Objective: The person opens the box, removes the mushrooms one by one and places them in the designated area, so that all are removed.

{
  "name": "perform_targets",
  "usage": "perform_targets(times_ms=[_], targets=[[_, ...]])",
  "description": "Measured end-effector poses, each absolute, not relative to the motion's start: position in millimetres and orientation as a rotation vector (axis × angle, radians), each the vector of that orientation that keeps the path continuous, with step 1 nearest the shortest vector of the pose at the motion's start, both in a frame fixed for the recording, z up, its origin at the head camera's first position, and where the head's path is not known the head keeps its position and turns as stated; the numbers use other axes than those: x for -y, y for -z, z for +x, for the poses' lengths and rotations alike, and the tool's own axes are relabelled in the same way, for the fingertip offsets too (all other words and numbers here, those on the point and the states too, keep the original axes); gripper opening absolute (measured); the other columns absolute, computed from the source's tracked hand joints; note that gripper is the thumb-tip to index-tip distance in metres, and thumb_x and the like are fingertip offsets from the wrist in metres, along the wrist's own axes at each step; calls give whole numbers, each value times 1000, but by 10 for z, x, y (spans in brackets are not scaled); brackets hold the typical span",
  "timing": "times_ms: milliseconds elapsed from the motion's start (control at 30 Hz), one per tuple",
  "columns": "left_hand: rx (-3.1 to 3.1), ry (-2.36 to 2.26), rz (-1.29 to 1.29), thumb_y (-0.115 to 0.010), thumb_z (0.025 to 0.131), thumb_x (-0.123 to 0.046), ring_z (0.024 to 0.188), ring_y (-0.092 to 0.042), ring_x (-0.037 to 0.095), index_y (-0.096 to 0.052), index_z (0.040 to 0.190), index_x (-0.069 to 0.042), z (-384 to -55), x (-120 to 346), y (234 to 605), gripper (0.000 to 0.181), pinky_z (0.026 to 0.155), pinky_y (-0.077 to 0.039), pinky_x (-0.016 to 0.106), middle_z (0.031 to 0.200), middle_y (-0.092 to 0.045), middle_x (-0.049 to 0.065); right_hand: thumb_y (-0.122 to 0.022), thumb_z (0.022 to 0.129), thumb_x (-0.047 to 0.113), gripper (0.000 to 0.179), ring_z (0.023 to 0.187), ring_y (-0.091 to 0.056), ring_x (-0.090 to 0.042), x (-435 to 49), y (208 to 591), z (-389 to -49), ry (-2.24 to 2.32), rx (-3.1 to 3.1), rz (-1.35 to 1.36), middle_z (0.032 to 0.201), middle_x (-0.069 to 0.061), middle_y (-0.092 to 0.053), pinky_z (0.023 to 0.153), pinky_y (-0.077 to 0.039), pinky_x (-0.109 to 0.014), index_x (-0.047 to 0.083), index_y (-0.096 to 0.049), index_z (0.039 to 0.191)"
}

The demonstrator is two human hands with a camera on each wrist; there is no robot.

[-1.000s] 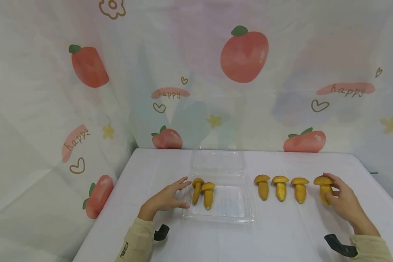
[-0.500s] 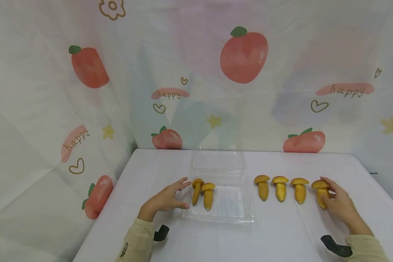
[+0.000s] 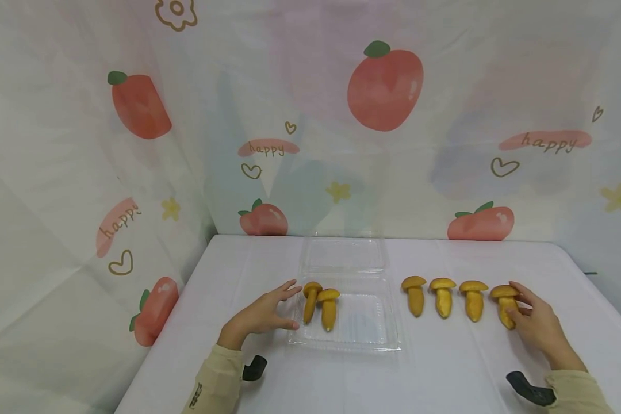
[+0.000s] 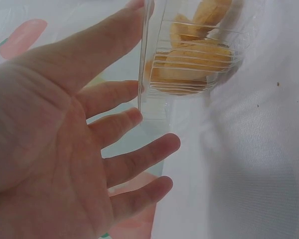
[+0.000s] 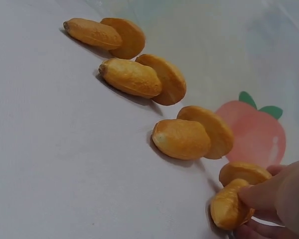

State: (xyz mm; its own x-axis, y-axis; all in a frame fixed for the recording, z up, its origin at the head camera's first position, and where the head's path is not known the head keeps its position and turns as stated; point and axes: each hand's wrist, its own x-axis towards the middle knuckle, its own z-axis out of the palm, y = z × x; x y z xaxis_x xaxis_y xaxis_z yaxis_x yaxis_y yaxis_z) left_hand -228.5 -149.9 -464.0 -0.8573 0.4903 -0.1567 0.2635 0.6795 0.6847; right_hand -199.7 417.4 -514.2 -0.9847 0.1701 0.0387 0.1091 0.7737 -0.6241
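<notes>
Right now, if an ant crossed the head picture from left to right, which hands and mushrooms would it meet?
Left hand, slim boxed mushroom, thicker boxed mushroom, first loose mushroom, second loose mushroom, third loose mushroom, pinched mushroom, right hand.

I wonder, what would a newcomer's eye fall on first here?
Probably the four yellow mushrooms in a row at the right, the rightmost one pinched by the right hand. Then two more mushrooms inside the open clear container, with the left hand at its left edge.
</notes>
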Motion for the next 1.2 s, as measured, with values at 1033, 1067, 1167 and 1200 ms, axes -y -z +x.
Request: perform_targets(times_ms=[1033, 1067, 1167, 1200], targets=[[-2565, -971, 617, -82, 86, -29, 154, -27, 38, -40, 157, -17, -2298, 1515, 4668, 83, 119, -29, 65, 169, -24, 7, -58, 99, 10, 72, 116, -50, -62, -4175, 5080, -2004, -1010, 2855, -361, 138, -47, -36, 81, -59, -57, -8, -17, 156], [-2565, -970, 619, -82, 86, -29, 154, -27, 38, -40, 157, -17, -2298, 1515, 4668, 83, 119, -29, 65, 169, -24, 7, -57, 101, 13, 72, 117, -49, -62, -4181, 5067, -2001, -1013, 2862, -367, 139, -48, -36, 81, -59, -58, -8, -16, 156], [-2567, -968, 610, -81, 86, -30, 155, -27, 38, -40, 157, -17, -2300, 1514, 4668, 83, 119, -29, 65, 169, -24, 7, -52, 104, 25, 72, 118, -47, -63, -4195, 5033, -1998, -1016, 2889, -405, 141, -48, -33, 82, -58, -60, -7, -14, 157], [-2565, -968, 606, -81, 86, -30, 155, -27, 38, -40, 157, -18, -2302, 1513, 4667, 83, 119, -29, 65, 170, -24, 7, -51, 105, 29, 73, 118, -46, -63, -4202, 5028, -1998, -1010, 2897, -414, 141, -49, -32, 83, -57, -61, -7, -14, 157]])
